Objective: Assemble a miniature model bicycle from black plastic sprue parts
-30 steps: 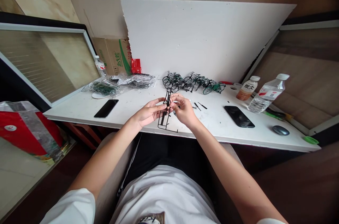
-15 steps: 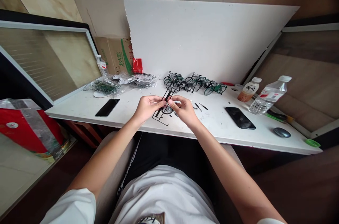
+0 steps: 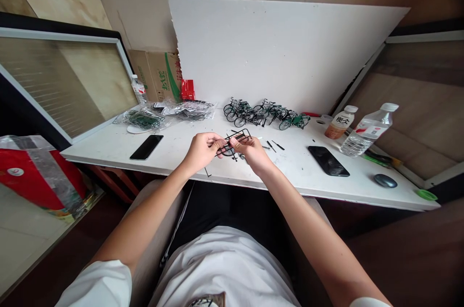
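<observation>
Between my two hands is a thin black plastic sprue (image 3: 242,136), a rod-like frame whose looped end sticks out to the upper right. My left hand (image 3: 206,152) pinches its near left part with thumb and fingertips. The fingers of my right hand (image 3: 250,152) close on its middle, thumb on top. Just below the fingertips a small spoked model wheel (image 3: 228,153) shows in part; whether it touches the sprue I cannot tell. A thin black rod end (image 3: 208,172) pokes out below my left hand. My fingers hide the middle of the sprue.
Several small model bicycles (image 3: 246,114) stand at the back. Plastic bags of parts (image 3: 145,119) lie at the left, near a phone (image 3: 147,147). To the right are small screwdrivers (image 3: 278,145), another phone (image 3: 328,161), a drink bottle (image 3: 341,122), a water bottle (image 3: 369,130) and a dark mouse-like object (image 3: 385,180).
The sprue has been turned in my hands: it pointed away from me, steeply upright in view, and now slants flatter toward the upper right. Both hands keep their place and hold.
</observation>
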A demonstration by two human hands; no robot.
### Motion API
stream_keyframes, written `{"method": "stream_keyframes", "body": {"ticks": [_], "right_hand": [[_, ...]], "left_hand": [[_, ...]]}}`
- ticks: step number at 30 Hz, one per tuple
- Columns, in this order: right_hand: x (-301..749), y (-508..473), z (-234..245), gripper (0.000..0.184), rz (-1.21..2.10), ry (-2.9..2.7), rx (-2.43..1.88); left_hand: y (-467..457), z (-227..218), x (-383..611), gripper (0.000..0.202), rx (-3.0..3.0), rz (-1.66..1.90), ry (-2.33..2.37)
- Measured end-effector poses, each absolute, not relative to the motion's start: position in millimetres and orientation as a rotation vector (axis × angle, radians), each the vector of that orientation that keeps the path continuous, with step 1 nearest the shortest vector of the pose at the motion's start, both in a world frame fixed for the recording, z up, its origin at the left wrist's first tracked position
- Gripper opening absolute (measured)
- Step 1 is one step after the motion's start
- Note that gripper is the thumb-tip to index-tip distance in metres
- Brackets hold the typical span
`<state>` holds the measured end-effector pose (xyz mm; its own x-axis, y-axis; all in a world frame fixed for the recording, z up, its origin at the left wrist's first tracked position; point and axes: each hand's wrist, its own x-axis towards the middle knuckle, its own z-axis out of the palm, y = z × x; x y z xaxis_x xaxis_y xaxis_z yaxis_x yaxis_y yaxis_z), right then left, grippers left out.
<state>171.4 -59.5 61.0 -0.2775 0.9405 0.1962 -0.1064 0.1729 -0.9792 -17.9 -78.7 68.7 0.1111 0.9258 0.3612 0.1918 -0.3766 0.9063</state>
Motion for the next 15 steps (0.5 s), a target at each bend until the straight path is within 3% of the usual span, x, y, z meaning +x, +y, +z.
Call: {"method": "stream_keyframes", "body": {"ticks": [11,15], "right_hand": [[168.3,-70.2,67.7,0.034,1.513,-1.389,-0.633],[170.0,-72.5,71.9,0.04,1.621,-1.34,-0.547]], "left_hand": [[-72.6,69.4,-21.4,0.034,1.686,1.406,1.133],[-73.5,72.4,-28.0,0.035,1.752,1.378,1.155]]}}
